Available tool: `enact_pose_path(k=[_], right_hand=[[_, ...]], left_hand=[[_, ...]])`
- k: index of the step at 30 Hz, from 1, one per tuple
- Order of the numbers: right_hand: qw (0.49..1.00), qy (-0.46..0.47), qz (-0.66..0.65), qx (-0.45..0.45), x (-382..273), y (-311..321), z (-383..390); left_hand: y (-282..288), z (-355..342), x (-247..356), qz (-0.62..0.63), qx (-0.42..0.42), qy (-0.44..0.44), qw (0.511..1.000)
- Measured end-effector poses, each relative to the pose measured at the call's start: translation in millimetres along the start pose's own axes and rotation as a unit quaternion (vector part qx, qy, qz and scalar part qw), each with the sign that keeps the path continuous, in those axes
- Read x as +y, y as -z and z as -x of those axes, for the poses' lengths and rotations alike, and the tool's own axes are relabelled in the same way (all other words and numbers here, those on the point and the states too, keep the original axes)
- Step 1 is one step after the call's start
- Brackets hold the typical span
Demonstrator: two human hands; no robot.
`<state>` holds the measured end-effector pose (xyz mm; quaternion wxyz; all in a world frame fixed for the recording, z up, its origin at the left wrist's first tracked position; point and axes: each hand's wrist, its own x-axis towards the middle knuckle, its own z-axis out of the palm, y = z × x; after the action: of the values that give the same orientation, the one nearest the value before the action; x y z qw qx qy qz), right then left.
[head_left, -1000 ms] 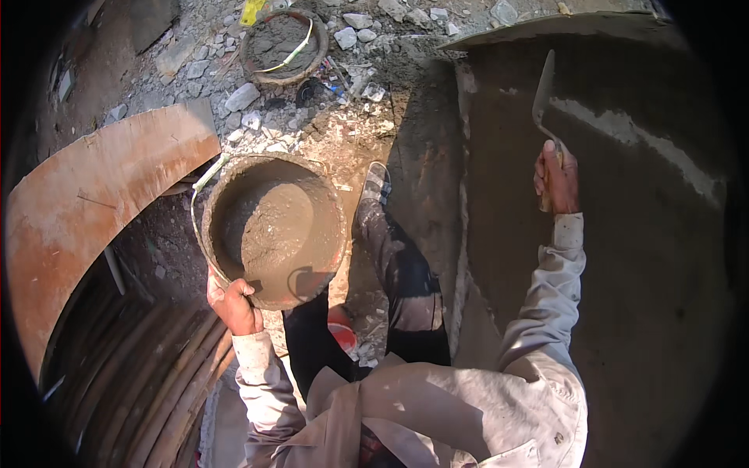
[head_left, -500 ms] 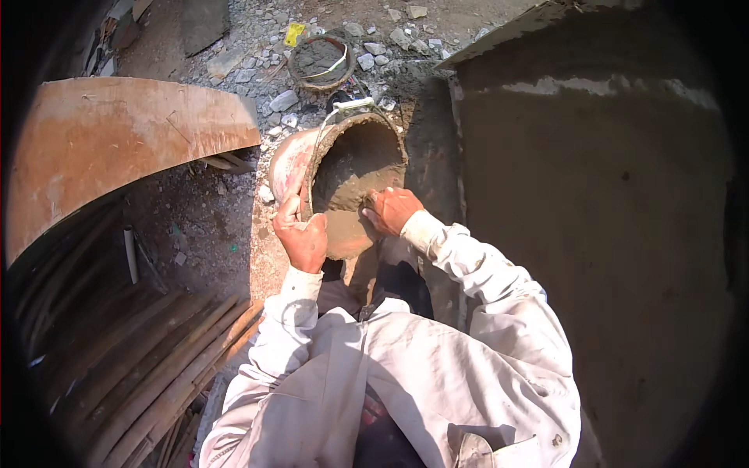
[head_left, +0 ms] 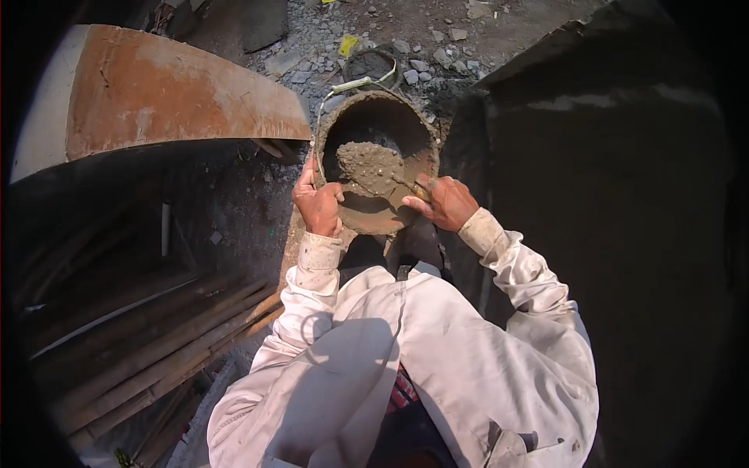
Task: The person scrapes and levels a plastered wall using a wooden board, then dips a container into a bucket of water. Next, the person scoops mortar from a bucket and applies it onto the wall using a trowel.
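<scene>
Mortar (head_left: 370, 165) heaped on the trowel (head_left: 403, 184) lies between the hands, inside the bucket (head_left: 431, 132); the trowel points leftward and slightly forward from the right hand (head_left: 447, 204) gripping it, left hand (head_left: 318, 206) clasping the bucket

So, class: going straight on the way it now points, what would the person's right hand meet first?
Most likely the lump of wet mortar within the bucket's rim, just beyond the handle of the trowel that the right hand grips; their relative depth is unclear.

Rubble (head_left: 411, 76) and mortar (head_left: 369, 165) mark a building site.
</scene>
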<state>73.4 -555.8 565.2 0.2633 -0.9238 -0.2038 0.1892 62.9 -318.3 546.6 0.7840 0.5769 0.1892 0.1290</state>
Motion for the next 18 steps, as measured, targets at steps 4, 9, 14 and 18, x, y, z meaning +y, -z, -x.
enact_pose_path(k=[4,9,14,18], right_hand=[[0.995,0.02,-0.089,-0.035,22.1,20.5,-12.2],[0.915,-0.037,-0.352,-0.191,142.6,43.9,-44.9],[0.792,-0.306,-0.529,-0.002,348.7,57.1,-67.5],[0.85,-0.25,-0.432,0.17,283.6,130.0,-8.1]], left_hand=[[18.1,-4.2,-4.1,-0.048,0.018,0.023,0.998],[24.9,-2.4,-21.0,-0.14,0.097,0.03,0.985],[12.0,-2.1,-42.6,-0.148,0.111,0.083,0.979],[33.4,12.4,-37.6,-0.12,0.112,0.084,0.983]])
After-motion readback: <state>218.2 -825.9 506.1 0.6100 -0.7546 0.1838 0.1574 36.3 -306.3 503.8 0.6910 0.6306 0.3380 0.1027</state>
